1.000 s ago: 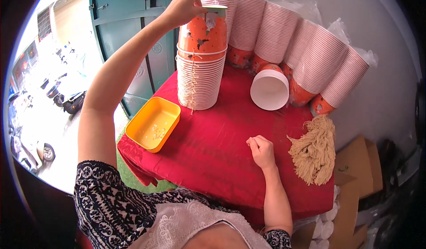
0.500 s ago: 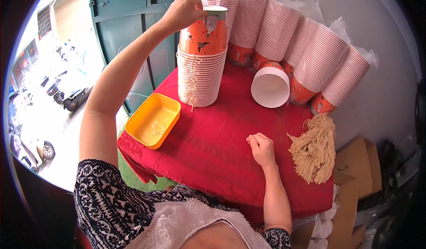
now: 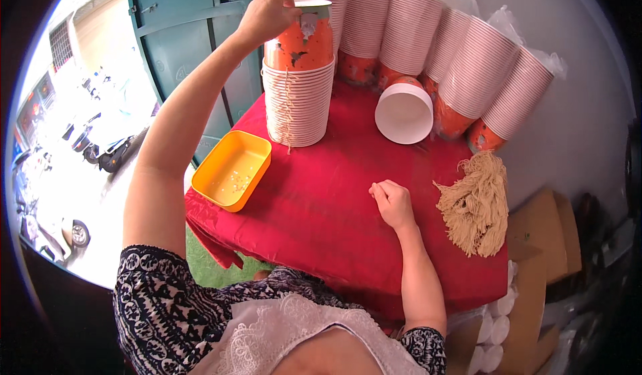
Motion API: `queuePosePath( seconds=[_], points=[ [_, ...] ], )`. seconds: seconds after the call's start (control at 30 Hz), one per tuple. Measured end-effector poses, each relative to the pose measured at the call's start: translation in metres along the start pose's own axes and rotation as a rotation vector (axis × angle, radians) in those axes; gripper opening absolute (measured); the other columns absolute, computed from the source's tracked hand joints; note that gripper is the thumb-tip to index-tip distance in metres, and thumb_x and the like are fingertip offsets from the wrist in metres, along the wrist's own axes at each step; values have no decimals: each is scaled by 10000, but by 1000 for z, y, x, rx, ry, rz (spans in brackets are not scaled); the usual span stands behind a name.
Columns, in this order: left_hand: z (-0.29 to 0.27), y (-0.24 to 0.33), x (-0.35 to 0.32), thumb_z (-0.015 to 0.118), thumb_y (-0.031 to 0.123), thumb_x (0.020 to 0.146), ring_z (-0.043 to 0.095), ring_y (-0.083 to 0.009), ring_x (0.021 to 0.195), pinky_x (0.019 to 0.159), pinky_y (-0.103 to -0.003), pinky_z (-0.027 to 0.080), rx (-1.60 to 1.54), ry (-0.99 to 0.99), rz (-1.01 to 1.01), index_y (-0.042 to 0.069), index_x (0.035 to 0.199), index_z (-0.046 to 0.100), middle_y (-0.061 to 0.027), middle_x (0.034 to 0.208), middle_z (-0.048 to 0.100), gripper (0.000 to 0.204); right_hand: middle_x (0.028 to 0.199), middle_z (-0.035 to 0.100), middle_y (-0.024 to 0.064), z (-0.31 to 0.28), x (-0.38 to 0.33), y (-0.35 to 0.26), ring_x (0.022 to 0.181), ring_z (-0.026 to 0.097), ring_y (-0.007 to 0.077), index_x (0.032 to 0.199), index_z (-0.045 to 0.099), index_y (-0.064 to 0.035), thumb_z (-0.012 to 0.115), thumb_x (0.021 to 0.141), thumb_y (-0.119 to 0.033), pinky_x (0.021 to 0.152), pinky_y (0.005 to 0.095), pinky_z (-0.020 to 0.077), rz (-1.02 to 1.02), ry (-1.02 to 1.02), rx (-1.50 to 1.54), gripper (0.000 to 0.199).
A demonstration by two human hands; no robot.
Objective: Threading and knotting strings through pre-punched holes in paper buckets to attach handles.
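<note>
In my head view, the only one I have, my left arm rises from the lower left with its elbow slightly bent, and the left hand (image 3: 269, 17) sits top centre-left, wrist arched over, thumb and fingers clamped on the top edge of one orange cup (image 3: 302, 44). That cup is the uppermost of a single upside-down stack (image 3: 299, 104) left of centre, its patterned wall rising above a column of white rims too tightly packed for me to count; a tan cord (image 3: 287, 107) hangs down the stack's near side. My right forearm comes up from the lower right, and the right hand (image 3: 393, 202) rests just right of centre on the red cloth (image 3: 321, 218), fingers curled together in a loose fist; I cannot tell whether anything is inside it. Around them I count one yellow tray (image 3: 231, 158) at centre-left with small pale bits in it, one loose cup (image 3: 404, 115) on its side right of centre, mouth facing me, one bundle of tan strings (image 3: 475, 204) at the right, and six plastic-wrapped cup stacks (image 3: 447, 54) leaning along the upper right.
</note>
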State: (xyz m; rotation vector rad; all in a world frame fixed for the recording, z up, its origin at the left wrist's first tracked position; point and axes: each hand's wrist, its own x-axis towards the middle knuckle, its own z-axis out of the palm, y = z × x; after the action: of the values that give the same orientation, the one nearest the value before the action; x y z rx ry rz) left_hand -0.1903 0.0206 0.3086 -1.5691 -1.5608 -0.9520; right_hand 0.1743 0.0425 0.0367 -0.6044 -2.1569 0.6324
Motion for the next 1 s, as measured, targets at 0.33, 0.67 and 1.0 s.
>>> queuePosePath(
  seconds=[0.33,0.67,1.0],
  points=[
    [6,-8,-3,666,309,832,658,-409,799,721,-459,519,-59,31,-21,44,918,638,-212,787,672,280,755,649,168,2,0,4,679,640,317,780,648,23,580,921,-157,611,404,502,0,17,8,238],
    [10,-2,-13,659,260,848,653,-410,841,768,-455,519,-91,82,-32,17,973,608,-221,877,677,277,756,660,177,2,-2,5,681,649,307,765,649,34,569,929,-160,616,402,503,23,26,6,266],
    [12,76,-66,698,126,727,340,-441,1302,1077,-543,284,34,383,136,48,1241,527,-242,1398,373,547,766,656,177,1,-6,16,697,650,314,797,659,28,570,934,-186,625,405,499,97,11,29,269]
  ],
)
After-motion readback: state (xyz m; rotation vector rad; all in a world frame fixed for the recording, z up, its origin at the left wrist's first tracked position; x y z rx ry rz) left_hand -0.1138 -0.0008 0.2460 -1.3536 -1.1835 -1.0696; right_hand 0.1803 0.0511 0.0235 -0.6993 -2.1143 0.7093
